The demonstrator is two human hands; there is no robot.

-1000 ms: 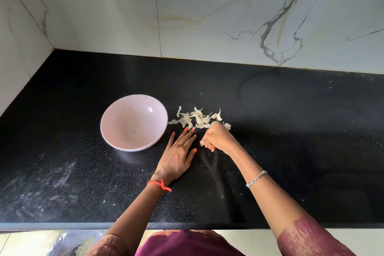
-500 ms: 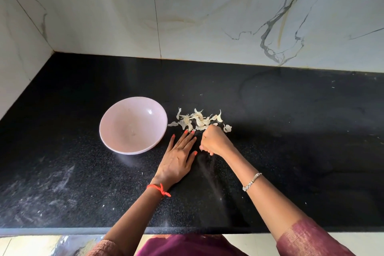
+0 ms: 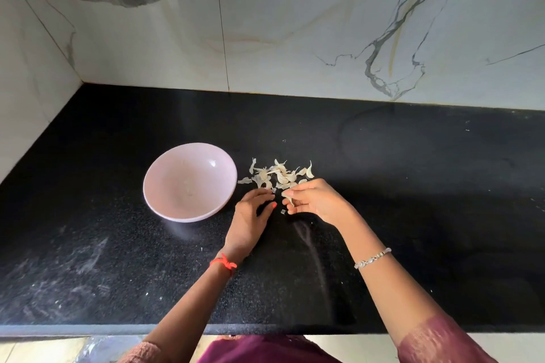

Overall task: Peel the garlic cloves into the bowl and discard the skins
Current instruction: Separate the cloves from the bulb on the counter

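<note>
Head view: right hand (image 3: 314, 200) fingers tight on a garlic skin (image 3: 287, 197); left hand (image 3: 250, 216) fingers loosely curled.

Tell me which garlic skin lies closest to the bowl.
The flat skin lying alone left of the skin pile, just off the pink bowl rim.

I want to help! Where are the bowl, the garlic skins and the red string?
bowl (image 3: 162, 185), head view, left inner wall.
garlic skins (image 3: 281, 175), head view, middle of pile.
red string (image 3: 224, 263), head view, wrist knot.
</note>
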